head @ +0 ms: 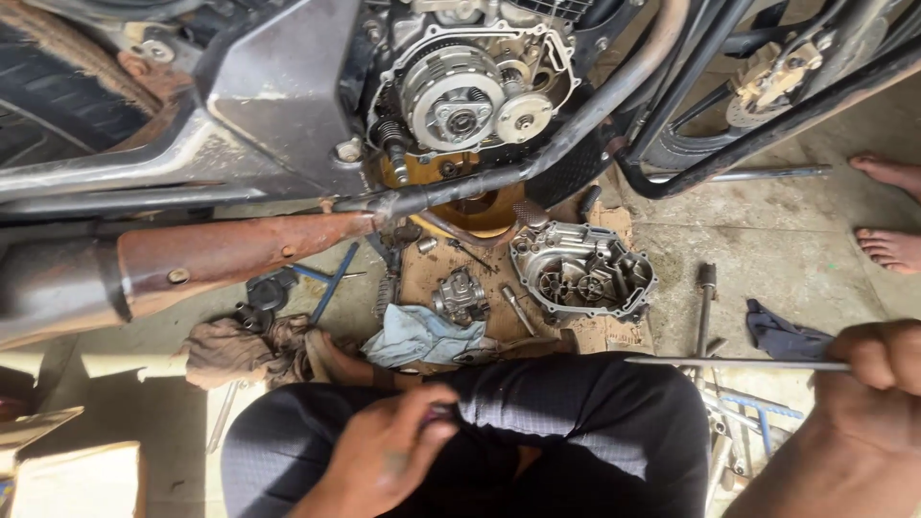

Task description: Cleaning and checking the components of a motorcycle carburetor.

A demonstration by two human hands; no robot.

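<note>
Left hand [384, 456] over lap, fingers [436, 414] curled on small dark part, mostly hidden. Right hand [878, 369] partly cut off at frame edge, fingers clenched on long thin metal rod [734, 364], tip above knee. Engine cover [582, 275] on cardboard [614, 331], concrete floor [796, 249]. Open motorcycle engine [470, 91] above. Someone's bare feet [890, 247] far right. Blue rag [417, 336] near knee.

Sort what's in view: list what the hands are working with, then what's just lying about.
In hand:
- long metal rod, gripped by right hand
- small dark part, unclear, pinched in left hand

Lying about:
- engine side cover
- carburetor
- blue rag
- brown rag
- dark cloth
</note>
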